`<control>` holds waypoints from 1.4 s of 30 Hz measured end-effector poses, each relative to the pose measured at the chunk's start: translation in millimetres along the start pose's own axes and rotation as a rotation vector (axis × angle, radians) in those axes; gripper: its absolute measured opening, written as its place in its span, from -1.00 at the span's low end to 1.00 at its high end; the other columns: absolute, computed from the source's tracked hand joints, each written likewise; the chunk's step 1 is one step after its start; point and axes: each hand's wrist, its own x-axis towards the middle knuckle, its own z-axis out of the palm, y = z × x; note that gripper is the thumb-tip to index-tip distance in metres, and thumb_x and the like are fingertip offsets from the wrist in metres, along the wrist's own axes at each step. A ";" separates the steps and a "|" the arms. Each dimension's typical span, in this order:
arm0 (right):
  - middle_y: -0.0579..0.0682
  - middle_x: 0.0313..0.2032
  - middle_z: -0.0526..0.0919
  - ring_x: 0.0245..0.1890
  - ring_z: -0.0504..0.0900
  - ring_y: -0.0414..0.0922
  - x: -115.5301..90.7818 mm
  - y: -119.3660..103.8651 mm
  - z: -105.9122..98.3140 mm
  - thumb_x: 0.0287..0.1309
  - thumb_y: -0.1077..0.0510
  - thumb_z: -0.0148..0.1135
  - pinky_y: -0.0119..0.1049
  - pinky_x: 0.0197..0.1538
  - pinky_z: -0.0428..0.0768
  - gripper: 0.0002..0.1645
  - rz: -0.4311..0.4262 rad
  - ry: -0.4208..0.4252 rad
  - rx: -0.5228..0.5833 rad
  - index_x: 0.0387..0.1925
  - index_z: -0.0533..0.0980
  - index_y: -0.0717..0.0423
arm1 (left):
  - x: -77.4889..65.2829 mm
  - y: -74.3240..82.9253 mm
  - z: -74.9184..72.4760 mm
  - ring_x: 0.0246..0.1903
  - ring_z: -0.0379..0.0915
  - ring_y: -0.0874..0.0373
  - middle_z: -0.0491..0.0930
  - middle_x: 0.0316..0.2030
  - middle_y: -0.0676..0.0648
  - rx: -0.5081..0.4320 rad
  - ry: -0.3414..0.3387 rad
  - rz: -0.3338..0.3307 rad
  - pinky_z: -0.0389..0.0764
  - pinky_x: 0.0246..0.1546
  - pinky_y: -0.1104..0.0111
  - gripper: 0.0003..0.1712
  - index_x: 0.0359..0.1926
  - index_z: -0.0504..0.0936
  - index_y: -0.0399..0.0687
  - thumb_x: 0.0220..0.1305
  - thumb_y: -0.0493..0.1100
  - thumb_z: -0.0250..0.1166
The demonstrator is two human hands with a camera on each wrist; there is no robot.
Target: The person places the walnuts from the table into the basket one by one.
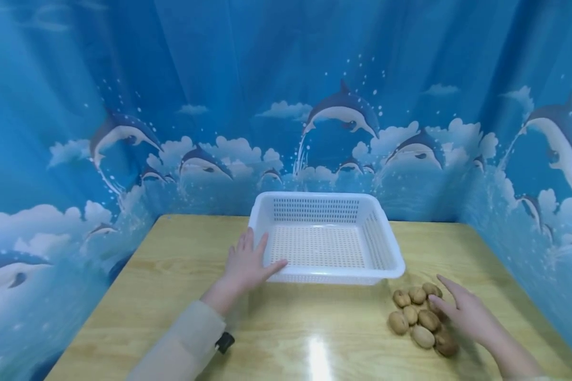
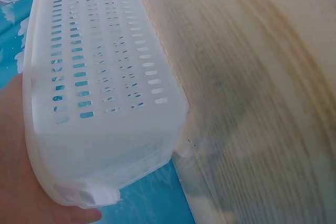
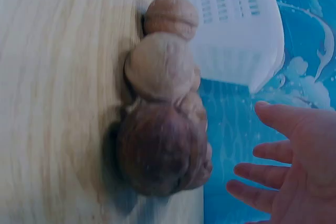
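A white plastic basket [image 1: 328, 272] with slotted walls stands upright on the table. My left hand [image 1: 248, 263] rests on its front left corner, fingers spread and fairly straight along the rim. In the left wrist view that hand [image 2: 16, 156] shows at the edge of the basket [image 2: 105, 145]. To the right of the basket lies a cluster of several brown walnuts [image 1: 422, 336], some darker than others. Over the right side of the cluster hovers my right hand [image 1: 472, 317], its fingers apart. In the right wrist view that hand [image 3: 294, 156] holds nothing, beside the walnuts [image 3: 163, 66].
The wooden table [image 1: 171, 286] carries the basket and the walnuts. A blue curtain [image 1: 248, 79] printed with dolphins hangs behind the table and along both sides. A small black object [image 1: 224, 342] shows at my left sleeve [image 1: 186, 338].
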 end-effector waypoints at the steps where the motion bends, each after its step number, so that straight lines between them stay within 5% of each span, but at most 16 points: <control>1: 0.60 0.16 0.18 0.08 0.25 0.49 1.5 3.2 -1.8 0.33 -0.17 -0.05 0.31 -0.04 0.36 -0.10 0.006 -0.006 0.004 0.27 0.06 0.56 | -1.2 -0.7 -0.4 0.39 -0.41 -0.23 -0.35 0.44 -0.24 -0.002 0.004 0.005 -0.17 0.26 -0.21 0.12 0.46 -0.06 0.07 0.04 0.58 -0.05; 16: 0.54 0.04 0.38 0.01 0.40 0.40 36.6 24.7 -1.5 0.32 -0.09 0.02 0.16 -0.06 0.46 -0.24 0.037 -0.035 0.050 0.14 0.26 0.59 | -9.2 -0.5 -3.7 0.38 -0.44 -0.22 -0.36 0.43 -0.26 -0.030 0.009 0.048 -0.17 0.30 -0.12 0.09 0.46 -0.06 0.00 0.10 0.53 -0.04; 30: 0.54 -0.04 0.43 -0.07 0.42 0.41 38.8 28.9 3.3 0.18 0.02 0.19 0.17 -0.12 0.47 -0.34 0.034 -0.011 0.014 0.02 0.36 0.57 | -7.2 2.9 -1.1 0.38 -0.38 -0.24 -0.31 0.43 -0.28 0.016 0.029 0.062 -0.15 0.31 -0.11 0.08 0.46 -0.05 -0.02 0.11 0.51 -0.02; 42: 0.53 0.06 0.36 -0.06 0.46 0.37 32.9 16.5 -8.4 0.22 -0.10 0.15 0.12 -0.19 0.52 -0.25 0.043 0.099 0.029 0.14 0.30 0.48 | -13.9 -1.3 -2.5 0.38 -0.40 -0.25 -0.34 0.43 -0.28 0.008 0.021 0.049 -0.17 0.31 -0.11 0.08 0.46 -0.07 -0.02 0.12 0.51 -0.05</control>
